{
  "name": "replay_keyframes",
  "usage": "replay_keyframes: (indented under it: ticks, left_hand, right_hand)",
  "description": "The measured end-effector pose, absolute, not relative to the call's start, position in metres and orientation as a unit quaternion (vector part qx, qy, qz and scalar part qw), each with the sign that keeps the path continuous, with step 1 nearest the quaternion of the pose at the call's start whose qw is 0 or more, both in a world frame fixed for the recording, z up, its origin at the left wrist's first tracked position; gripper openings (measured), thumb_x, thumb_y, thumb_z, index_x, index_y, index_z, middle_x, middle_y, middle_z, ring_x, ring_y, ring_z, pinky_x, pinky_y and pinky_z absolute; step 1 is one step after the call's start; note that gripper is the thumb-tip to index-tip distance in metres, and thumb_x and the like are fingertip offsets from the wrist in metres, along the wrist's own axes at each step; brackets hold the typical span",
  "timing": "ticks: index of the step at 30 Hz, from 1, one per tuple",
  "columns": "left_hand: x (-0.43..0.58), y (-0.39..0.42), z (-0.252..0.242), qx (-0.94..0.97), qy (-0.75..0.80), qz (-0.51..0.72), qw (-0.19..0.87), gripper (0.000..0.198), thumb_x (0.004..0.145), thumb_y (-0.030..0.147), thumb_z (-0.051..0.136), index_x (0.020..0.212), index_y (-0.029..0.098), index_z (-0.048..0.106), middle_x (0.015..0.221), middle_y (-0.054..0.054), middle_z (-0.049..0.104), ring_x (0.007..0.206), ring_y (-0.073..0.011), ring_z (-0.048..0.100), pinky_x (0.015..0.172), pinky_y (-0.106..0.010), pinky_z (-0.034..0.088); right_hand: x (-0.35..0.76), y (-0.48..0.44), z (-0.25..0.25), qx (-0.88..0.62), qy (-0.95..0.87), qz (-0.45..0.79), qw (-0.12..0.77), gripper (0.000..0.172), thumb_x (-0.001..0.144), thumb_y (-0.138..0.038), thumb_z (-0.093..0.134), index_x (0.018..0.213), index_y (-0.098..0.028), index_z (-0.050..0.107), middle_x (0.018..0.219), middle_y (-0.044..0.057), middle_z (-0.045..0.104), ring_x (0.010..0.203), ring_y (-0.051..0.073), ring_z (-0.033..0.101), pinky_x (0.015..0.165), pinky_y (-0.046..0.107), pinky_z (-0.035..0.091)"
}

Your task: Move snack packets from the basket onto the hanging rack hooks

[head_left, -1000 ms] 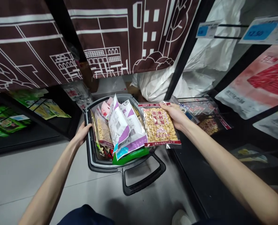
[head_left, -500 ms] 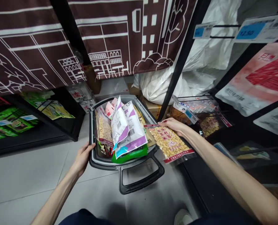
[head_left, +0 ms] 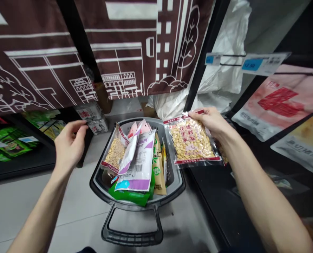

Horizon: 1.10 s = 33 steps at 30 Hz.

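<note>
In my right hand [head_left: 210, 121] is a clear bag of peanuts [head_left: 193, 138] with dark red bands, pinched by its upper right edge. The bag hangs beside and partly over the right rim of a grey shopping basket [head_left: 176, 175]. My left hand [head_left: 70, 142] is in the air to the left of the basket, apart from it, fingers loosely bent and holding nothing. Inside the basket are a white and purple packet [head_left: 139, 165], another bag of peanuts [head_left: 114, 153], a green packet [head_left: 130, 195] and a tan packet [head_left: 158, 168]. The basket's black handle [head_left: 132, 237] is folded down towards me.
Black shelving [head_left: 198, 189] runs along the right, with pink meat packets [head_left: 280, 100] hanging from hooks and price tags [head_left: 253, 65]. Green packets [head_left: 11, 140] lie on the left shelf. A brown printed curtain [head_left: 135, 42] hangs behind the basket, near white plastic sacks [head_left: 169, 105].
My left hand has let go of the basket's rim and risen to the left. My right hand has lifted the peanut bag and turned it more upright. The basket appears lower and turned.
</note>
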<state>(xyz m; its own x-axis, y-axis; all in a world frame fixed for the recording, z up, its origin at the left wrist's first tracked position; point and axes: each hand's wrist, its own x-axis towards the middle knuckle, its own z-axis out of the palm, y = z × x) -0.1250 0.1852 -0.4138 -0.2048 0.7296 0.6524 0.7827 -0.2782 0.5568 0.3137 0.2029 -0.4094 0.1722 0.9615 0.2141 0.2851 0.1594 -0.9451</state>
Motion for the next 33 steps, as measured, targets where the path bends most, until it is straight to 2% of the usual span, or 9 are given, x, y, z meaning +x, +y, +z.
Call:
replay_keyframes:
  ticks: [4, 8, 13, 17, 19, 22, 25, 28, 33]
  left_hand:
    - [-0.045, 0.182, -0.346, -0.717, -0.433, -0.546, -0.016, 0.034, 0.095, 0.037, 0.051, 0.122, 0.018, 0.059, 0.117, -0.007, 0.068, 0.107, -0.0219, 0.063, 0.093, -0.038, 0.05]
    - [0.004, 0.183, -0.335, -0.743, -0.394, -0.527, -0.12, 0.045, 0.095, 0.042, 0.05, 0.133, 0.018, 0.049, 0.125, -0.012, 0.063, 0.115, -0.0246, 0.06, 0.098, -0.041, 0.047]
    - [0.005, 0.171, -0.347, -0.714, -0.338, -0.538, -0.295, 0.046, 0.092, 0.04, 0.058, 0.131, 0.02, 0.047, 0.104, -0.008, 0.069, 0.092, -0.0194, 0.068, 0.085, -0.034, 0.054]
    - [-0.007, 0.161, -0.347, -0.73, -0.285, -0.451, -0.428, 0.043, 0.086, 0.037, 0.067, 0.122, 0.02, 0.051, 0.099, -0.008, 0.071, 0.085, -0.0201, 0.07, 0.071, -0.029, 0.057]
    - [-0.007, 0.16, -0.347, -0.718, -0.276, -0.464, -0.438, 0.035, 0.088, 0.038, 0.065, 0.116, 0.019, 0.054, 0.092, -0.007, 0.072, 0.081, -0.0198, 0.07, 0.068, -0.028, 0.057]
    - [-0.001, 0.163, -0.348, -0.672, -0.258, -0.561, -0.409, 0.033, 0.089, 0.039, 0.064, 0.113, 0.019, 0.054, 0.087, -0.005, 0.072, 0.077, -0.0188, 0.071, 0.066, -0.027, 0.057]
    - [0.002, 0.162, -0.347, -0.63, -0.248, -0.635, -0.373, 0.036, 0.089, 0.04, 0.064, 0.116, 0.02, 0.051, 0.087, -0.005, 0.073, 0.075, -0.0183, 0.071, 0.064, -0.026, 0.058]
    - [0.0, 0.158, -0.347, -0.637, -0.257, -0.627, -0.369, 0.037, 0.089, 0.04, 0.064, 0.117, 0.02, 0.05, 0.088, -0.005, 0.073, 0.075, -0.0187, 0.072, 0.064, -0.026, 0.058]
    - [-0.002, 0.148, -0.345, -0.669, -0.239, -0.59, -0.383, 0.075, 0.069, 0.031, 0.086, 0.129, 0.025, 0.041, 0.104, -0.01, 0.072, 0.088, -0.027, 0.073, 0.076, -0.037, 0.063]
  right_hand:
    - [0.264, 0.218, -0.36, -0.429, -0.612, 0.187, 0.638, 0.031, 0.077, -0.045, 0.072, 0.065, -0.018, 0.062, 0.062, -0.001, 0.059, 0.058, 0.013, 0.052, 0.058, 0.027, 0.041]
    - [0.209, 0.201, -0.354, -0.356, -0.601, 0.095, 0.709, 0.03, 0.086, -0.045, 0.063, 0.071, -0.019, 0.063, 0.067, -0.001, 0.06, 0.062, 0.013, 0.054, 0.061, 0.028, 0.043]
    - [0.181, 0.183, -0.374, -0.331, -0.542, 0.157, 0.756, 0.03, 0.084, -0.048, 0.066, 0.073, -0.019, 0.063, 0.067, -0.001, 0.062, 0.062, 0.015, 0.058, 0.06, 0.028, 0.046]
    - [0.179, 0.187, -0.361, -0.308, -0.495, 0.228, 0.78, 0.032, 0.082, -0.051, 0.067, 0.076, -0.02, 0.059, 0.073, 0.001, 0.066, 0.065, 0.017, 0.063, 0.065, 0.031, 0.051]
    - [0.18, 0.186, -0.346, -0.303, -0.502, 0.249, 0.771, 0.033, 0.083, -0.054, 0.064, 0.08, -0.021, 0.06, 0.079, 0.003, 0.068, 0.071, 0.018, 0.065, 0.066, 0.032, 0.053]
    - [0.181, 0.177, -0.333, -0.307, -0.553, 0.277, 0.724, 0.035, 0.085, -0.057, 0.061, 0.092, -0.023, 0.063, 0.085, 0.005, 0.07, 0.076, 0.019, 0.067, 0.066, 0.032, 0.054]
    - [0.179, 0.164, -0.34, -0.315, -0.618, 0.303, 0.654, 0.039, 0.081, -0.056, 0.068, 0.102, -0.023, 0.063, 0.09, 0.006, 0.071, 0.076, 0.02, 0.067, 0.064, 0.031, 0.056]
    - [0.173, 0.154, -0.357, -0.32, -0.623, 0.318, 0.639, 0.041, 0.08, -0.051, 0.07, 0.108, -0.023, 0.06, 0.093, 0.007, 0.072, 0.075, 0.021, 0.068, 0.061, 0.031, 0.057]
    - [0.165, 0.146, -0.366, -0.334, -0.592, 0.306, 0.666, 0.034, 0.085, -0.049, 0.066, 0.106, -0.023, 0.058, 0.093, 0.006, 0.071, 0.073, 0.02, 0.068, 0.061, 0.03, 0.056]
